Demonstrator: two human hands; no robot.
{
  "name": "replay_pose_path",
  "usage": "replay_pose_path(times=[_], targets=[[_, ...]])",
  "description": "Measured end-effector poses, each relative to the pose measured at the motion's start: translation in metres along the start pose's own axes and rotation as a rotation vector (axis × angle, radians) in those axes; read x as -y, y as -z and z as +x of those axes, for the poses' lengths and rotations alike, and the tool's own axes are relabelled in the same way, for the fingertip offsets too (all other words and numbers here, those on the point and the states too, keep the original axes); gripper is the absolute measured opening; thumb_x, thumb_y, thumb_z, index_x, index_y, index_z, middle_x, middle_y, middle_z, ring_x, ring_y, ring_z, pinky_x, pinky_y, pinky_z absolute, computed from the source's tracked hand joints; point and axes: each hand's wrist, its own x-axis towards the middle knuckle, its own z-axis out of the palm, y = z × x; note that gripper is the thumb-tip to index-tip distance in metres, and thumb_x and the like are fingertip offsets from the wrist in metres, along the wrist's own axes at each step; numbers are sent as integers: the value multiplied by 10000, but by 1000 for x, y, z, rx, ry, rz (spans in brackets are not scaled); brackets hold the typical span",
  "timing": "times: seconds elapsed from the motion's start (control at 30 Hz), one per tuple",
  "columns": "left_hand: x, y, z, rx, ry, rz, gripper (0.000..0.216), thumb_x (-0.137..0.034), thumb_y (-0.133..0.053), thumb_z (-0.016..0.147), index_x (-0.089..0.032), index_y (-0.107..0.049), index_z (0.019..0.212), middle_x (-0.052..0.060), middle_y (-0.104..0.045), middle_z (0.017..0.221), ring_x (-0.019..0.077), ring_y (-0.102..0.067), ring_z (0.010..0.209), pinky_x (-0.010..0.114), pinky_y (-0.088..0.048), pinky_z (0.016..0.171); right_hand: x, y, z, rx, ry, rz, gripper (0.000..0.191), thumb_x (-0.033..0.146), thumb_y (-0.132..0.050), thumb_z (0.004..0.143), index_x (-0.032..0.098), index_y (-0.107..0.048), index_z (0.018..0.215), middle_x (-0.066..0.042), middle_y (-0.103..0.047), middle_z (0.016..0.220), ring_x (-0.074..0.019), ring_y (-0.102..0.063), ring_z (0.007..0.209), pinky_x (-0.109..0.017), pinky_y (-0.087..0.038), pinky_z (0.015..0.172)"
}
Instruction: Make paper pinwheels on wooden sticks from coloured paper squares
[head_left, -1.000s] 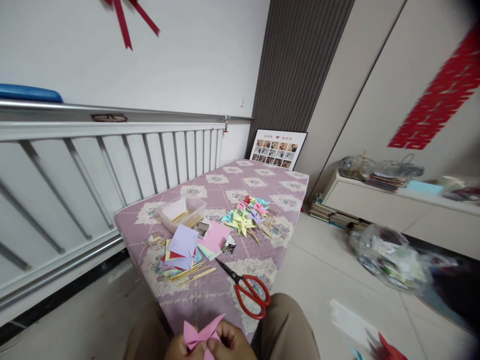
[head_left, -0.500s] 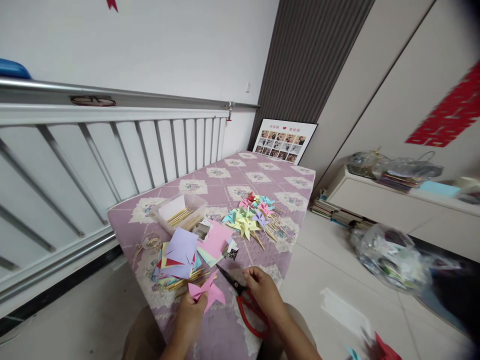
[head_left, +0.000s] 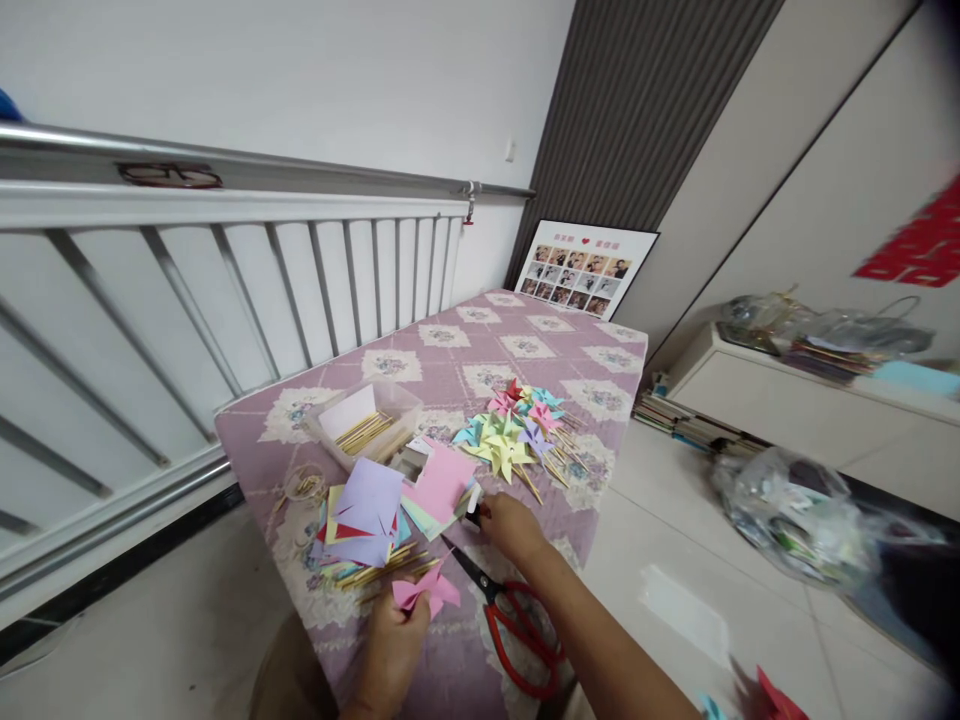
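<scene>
My left hand (head_left: 396,625) pinches a folded pink paper pinwheel (head_left: 435,590) over the near end of the table. My right hand (head_left: 510,525) reaches to a small dark and white packet (head_left: 473,508) beside the pink paper sheets (head_left: 444,482). Its fingers are drawn together at the packet and cover most of it, so I cannot see what is between them. Red-handled scissors (head_left: 487,590) lie below my right hand, blades slightly apart and pointing at the paper. A stack of cut coloured squares (head_left: 367,505) rests on thin wooden sticks (head_left: 375,570).
Several finished pinwheels (head_left: 510,435) on sticks lie right of centre. A clear plastic box (head_left: 405,405) holds more sticks, with rubber bands (head_left: 304,485) nearby. The patterned cloth (head_left: 442,335) covers the table beside a white railing (head_left: 330,220). A bag (head_left: 787,510) sits on the floor.
My right hand has moved forward from beside the scissors to the small packet. My left hand still holds the pink pinwheel, now turned slightly. The view has shifted a little.
</scene>
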Motion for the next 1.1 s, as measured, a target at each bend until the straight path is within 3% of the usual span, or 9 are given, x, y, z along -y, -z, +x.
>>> replay_pose_path(times=[0.17,0.47,0.83,1.1], targets=[[3,0,2,42,-37,-12,239,-203,-497,798,-150,-710,893,89,-746,888,211,-667,846,267,-475,793,8,-3,10,73,-75,-144,256,311,-588,919,175,-603,1136,-67,-639,1154,-212,-642,976,-418,-542,830],[6,0,3,44,-28,-3,222,-229,-499,781,-149,-705,810,72,-718,736,205,-639,691,275,-471,670,14,-10,12,93,-75,-227,265,310,-590,918,175,-599,1145,-70,-634,1164,-216,-639,987,-419,-541,833],[19,-2,6,40,-53,-35,175,-203,-513,784,-158,-680,808,90,-723,833,211,-657,781,282,-480,731,16,-13,14,88,-1,-214,265,308,-587,920,175,-597,1148,-69,-633,1164,-214,-640,980,-420,-543,829],[11,2,5,36,-58,39,140,-160,-521,784,-179,-657,756,52,-692,732,185,-626,698,256,-465,678,17,-19,14,29,-54,-171,267,309,-585,921,177,-594,1154,-70,-631,1171,-214,-640,981,-421,-543,830]])
